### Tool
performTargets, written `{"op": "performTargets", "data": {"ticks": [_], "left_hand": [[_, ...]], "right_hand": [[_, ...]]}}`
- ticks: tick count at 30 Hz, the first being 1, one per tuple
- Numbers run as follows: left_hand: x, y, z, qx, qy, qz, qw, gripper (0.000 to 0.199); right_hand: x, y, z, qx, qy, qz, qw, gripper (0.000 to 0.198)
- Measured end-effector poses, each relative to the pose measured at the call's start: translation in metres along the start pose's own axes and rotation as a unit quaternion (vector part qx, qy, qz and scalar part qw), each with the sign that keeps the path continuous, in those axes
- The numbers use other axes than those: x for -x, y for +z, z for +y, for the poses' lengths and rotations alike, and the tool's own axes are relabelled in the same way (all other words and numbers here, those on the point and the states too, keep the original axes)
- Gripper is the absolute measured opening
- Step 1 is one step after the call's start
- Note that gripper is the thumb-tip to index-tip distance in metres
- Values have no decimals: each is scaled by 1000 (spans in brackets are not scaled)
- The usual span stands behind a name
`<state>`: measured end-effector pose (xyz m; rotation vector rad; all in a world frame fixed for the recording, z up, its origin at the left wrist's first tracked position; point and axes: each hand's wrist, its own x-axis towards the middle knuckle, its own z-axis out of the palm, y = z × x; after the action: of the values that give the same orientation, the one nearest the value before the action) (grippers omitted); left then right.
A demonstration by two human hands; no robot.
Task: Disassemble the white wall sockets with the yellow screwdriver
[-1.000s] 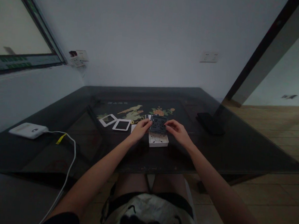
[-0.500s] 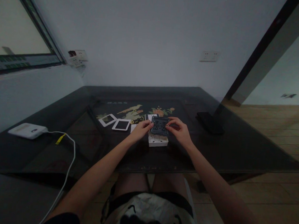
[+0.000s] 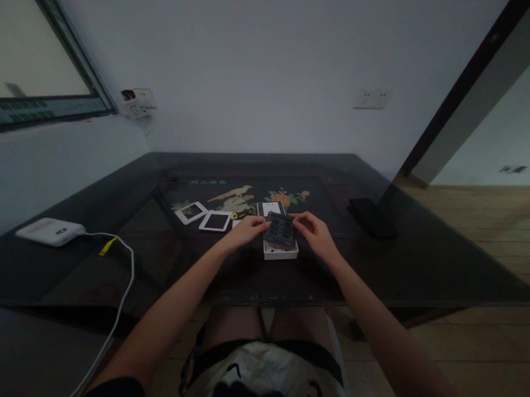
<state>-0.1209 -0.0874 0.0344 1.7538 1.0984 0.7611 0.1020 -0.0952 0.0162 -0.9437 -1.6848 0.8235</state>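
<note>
Between my two hands is a dark grey square plastic panel (image 3: pixel 280 230), tilted, with moulded details on its face. My left hand (image 3: pixel 251 228) pinches its left edge; my right hand (image 3: pixel 313 231) has its fingertips closed on the right edge. Directly under the panel sits a white square box (image 3: pixel 280 255), whose top is partly hidden. Just behind lies a white socket faceplate (image 3: pixel 271 207). To the left of my left hand are two white square frames, one nearer (image 3: pixel 216 221) and another farther left (image 3: pixel 191 212).
The dark table (image 3: pixel 355 271) carries a painted bird-and-flower picture. A white device (image 3: pixel 51 232) with a white cable (image 3: pixel 127 285) and yellow tag stands at the left. A black flat case (image 3: pixel 372 218) lies at the right. Wall sockets (image 3: pixel 370 99) are behind.
The dark panel has come down slightly toward the white box and tilted, with both hands still at its edges. More of the faceplate behind it shows.
</note>
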Motion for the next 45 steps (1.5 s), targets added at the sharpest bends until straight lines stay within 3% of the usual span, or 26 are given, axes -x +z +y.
{"op": "performTargets", "data": {"ticks": [5, 11, 16, 23, 26, 29, 32, 34, 37, 45], "left_hand": [[-3, -4, -7, -27, -30, -16, 999, 41], [-2, -6, -9, -110, -17, -27, 993, 44], [-1, -7, -8, -202, 1, 9, 979, 45], [-4, -10, -15, -212, 30, 24, 977, 41], [-4, -13, -10, -151, 24, 51, 987, 33], [0, -17, -1, 17, -20, 32, 999, 27], [2, -18, 10, 206, -65, -41, 976, 24], [2, -17, 16, 279, -77, -59, 955, 20], [-1, -16, 21, 336, -91, -45, 936, 13], [0, -29, 4, 397, -130, -13, 908, 10]], "right_hand": [[0, 0, 3, 4, 21, -18, 1000, 18], [0, 0, 2, 35, 30, -45, 998, 19], [1, 1, -1, 67, 17, -33, 997, 18], [0, -3, -6, 74, 13, 24, 997, 16], [0, -4, -8, 72, 4, 56, 996, 15], [-3, -2, -14, 66, -3, 72, 995, 16], [-12, 8, -25, 56, -18, 60, 996, 16], [-21, 19, -36, 55, -31, 29, 998, 14], [-37, 37, -50, 91, -56, -35, 994, 10], [-53, 60, -49, 304, -47, -58, 950, 21]]}}
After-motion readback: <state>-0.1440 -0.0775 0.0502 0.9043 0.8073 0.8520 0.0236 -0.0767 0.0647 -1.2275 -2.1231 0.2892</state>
